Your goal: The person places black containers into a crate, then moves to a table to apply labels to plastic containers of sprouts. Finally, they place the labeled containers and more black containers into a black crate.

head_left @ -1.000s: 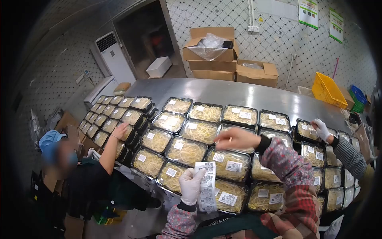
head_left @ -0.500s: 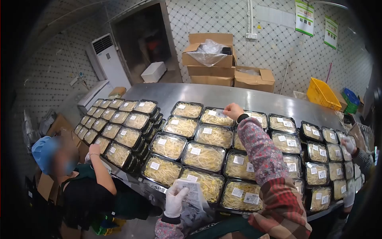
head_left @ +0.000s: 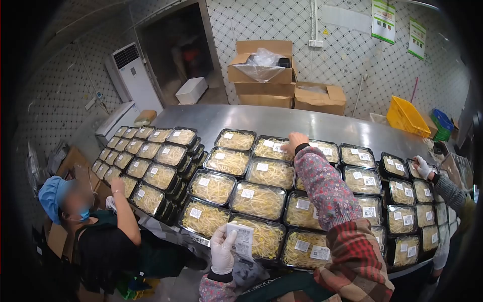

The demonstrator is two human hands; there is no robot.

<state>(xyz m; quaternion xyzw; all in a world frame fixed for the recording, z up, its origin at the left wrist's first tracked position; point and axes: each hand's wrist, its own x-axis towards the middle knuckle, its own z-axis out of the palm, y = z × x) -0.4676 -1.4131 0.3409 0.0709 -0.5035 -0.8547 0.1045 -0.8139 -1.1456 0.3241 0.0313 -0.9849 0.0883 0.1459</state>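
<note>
The bare right hand (head_left: 295, 144) reaches to the far row, fingers drawn together at a white label (head_left: 277, 147) on the clear lid of a bean sprout tray (head_left: 268, 152); whether they pinch the label or only press it, I cannot tell. The left hand (head_left: 222, 254), in a white glove, pinches a printed label strip (head_left: 241, 240) between thumb and fingers, over the near row. Around both hands, black sprout trays (head_left: 257, 197) stand in rows on a metal surface (head_left: 216, 113); those toward the left bear one label each, many toward the right bear two. Further left, more trays (head_left: 160, 174) are stacked in layers, where a co-worker in a blue cap (head_left: 54, 197) holds out a bare hand (head_left: 117, 185). At the right, another person's gloved hand (head_left: 423, 167) is at a tray. Beyond the far edge are cardboard boxes (head_left: 265, 89) and a yellow crate (head_left: 408, 118).
</note>
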